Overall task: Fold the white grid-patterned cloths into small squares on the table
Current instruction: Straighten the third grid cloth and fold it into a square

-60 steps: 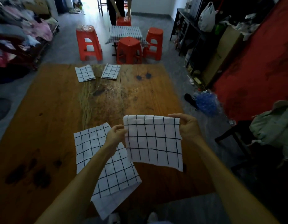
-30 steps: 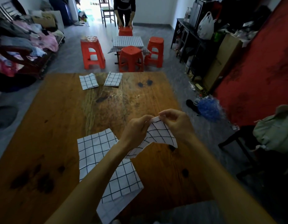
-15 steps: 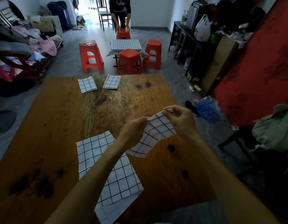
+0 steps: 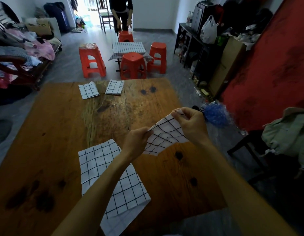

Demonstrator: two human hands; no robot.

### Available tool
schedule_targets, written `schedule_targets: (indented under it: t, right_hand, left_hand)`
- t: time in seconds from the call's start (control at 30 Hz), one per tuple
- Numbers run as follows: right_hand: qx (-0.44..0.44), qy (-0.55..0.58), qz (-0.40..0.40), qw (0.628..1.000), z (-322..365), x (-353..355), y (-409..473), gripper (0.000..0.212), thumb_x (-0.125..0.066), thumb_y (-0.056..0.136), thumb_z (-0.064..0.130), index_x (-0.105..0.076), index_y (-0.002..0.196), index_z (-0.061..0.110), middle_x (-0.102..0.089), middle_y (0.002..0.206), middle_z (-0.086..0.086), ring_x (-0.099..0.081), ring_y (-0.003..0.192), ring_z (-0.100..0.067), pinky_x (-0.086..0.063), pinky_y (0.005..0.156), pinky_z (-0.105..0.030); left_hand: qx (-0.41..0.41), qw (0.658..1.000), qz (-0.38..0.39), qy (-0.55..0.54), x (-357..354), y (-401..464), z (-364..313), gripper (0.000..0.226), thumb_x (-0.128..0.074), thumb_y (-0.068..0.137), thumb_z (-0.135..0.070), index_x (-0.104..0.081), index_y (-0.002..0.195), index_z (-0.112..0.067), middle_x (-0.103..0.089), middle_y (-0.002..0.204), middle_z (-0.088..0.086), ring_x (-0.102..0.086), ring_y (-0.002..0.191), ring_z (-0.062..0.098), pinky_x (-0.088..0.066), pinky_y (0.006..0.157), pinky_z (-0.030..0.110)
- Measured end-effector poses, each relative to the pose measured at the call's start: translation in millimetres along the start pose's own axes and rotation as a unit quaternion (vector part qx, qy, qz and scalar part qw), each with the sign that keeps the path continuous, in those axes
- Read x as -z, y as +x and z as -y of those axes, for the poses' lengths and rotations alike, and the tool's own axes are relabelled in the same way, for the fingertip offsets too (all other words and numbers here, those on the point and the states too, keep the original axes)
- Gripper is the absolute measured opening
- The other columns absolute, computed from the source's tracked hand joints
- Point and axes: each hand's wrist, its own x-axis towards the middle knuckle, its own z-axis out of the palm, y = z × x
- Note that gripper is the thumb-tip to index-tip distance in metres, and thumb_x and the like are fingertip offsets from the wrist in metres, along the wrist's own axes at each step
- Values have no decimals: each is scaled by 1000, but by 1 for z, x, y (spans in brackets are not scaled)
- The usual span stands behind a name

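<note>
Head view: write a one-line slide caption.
Both hands, left and right, pinch a grid cloth above the wooden table.

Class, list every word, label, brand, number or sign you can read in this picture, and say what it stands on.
None can be read. The cloth held by the left hand and right hand shows only grid lines. Any print on the cardboard box is too blurred.

Left hand [image 4: 136, 142] and right hand [image 4: 190, 124] pinch a grid cloth [image 4: 165, 137] above the wooden table [image 4: 62, 133]; 2 folded cloths [image 4: 88, 90] lie far.
</note>
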Motion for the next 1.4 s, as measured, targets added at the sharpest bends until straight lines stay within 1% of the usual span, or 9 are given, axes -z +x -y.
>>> schedule_targets:
  t: [0.1,0.2,0.3,0.43,0.6,0.7,0.87,1.1,1.4]
  right_hand:
    - [7,-8,-21,1000,1,2,0,3,-70,86,22,-70,84,24,-71,86,7,-66,86,-6,-55,80,-25]
    - [16,-31,-22,999,-1,1,-1,4,-70,86,23,-70,83,25,-70,85,11,-65,85,-3,-54,80,-25]
    - [38,-55,15,998,1,-5,-1,1,-71,85,22,-71,86,21,-69,86,11,-64,86,-2,-52,79,-20]
    - [71,-48,68,994,5,-15,-2,7,-73,83,21,-73,87,15,-71,83,3,-65,81,-5,-52,73,-21]
    - [21,-102,72,992,-16,5,-2,15,-71,82,40,-71,83,26,-66,74,9,-57,65,0,-46,58,-27]
    - [-20,-73,52,996,-20,11,-2,8,-72,83,35,-71,79,28,-67,73,10,-60,66,-1,-49,59,-30]
    - [-20,-40,57,997,-15,7,2,3,-75,81,30,-73,80,28,-71,78,10,-66,76,-6,-56,69,-32]
    - [-32,103,37,994,-2,16,-2,6,-72,83,20,-72,88,17,-71,85,0,-67,79,-8,-55,68,-22]
    - [-50,140,20,989,1,19,-4,6,-69,86,13,-71,88,18,-72,83,6,-68,75,-3,-52,66,-16]
  left_hand:
    - [54,994,83,36,8,-5,11,28,-49,98,-25,-53,70,-28,-49,61,-14,-47,56,5,-39,57,26]
    - [100,982,141,76,10,-7,15,18,-44,99,-29,-55,84,-28,-58,77,-6,-56,73,14,-48,66,32]
    - [16,994,107,3,10,-1,-3,25,-54,93,-37,-57,116,-26,-61,105,-12,-59,94,6,-50,77,26]
    - [-46,995,6,-86,14,17,-37,10,-61,91,-16,-67,97,-16,-65,83,-8,-62,74,3,-51,64,20]
    - [49,987,-57,-139,31,21,-25,9,-56,94,-21,-65,92,-18,-66,81,-4,-64,73,11,-55,64,35]
    - [92,976,-59,-189,43,16,-17,11,-56,94,-24,-63,99,-18,-68,90,0,-67,81,10,-58,70,36]
    - [74,969,-59,-227,47,14,-32,9,-55,92,-23,-61,98,-21,-66,90,-2,-66,80,7,-54,62,21]
    - [79,964,-104,-232,52,18,-37,12,-57,92,-25,-64,98,-17,-66,88,3,-66,82,16,-57,67,27]
    - [102,957,-118,-243,51,18,-39,22,-61,88,-31,-65,100,-12,-66,88,2,-66,82,15,-55,69,27]
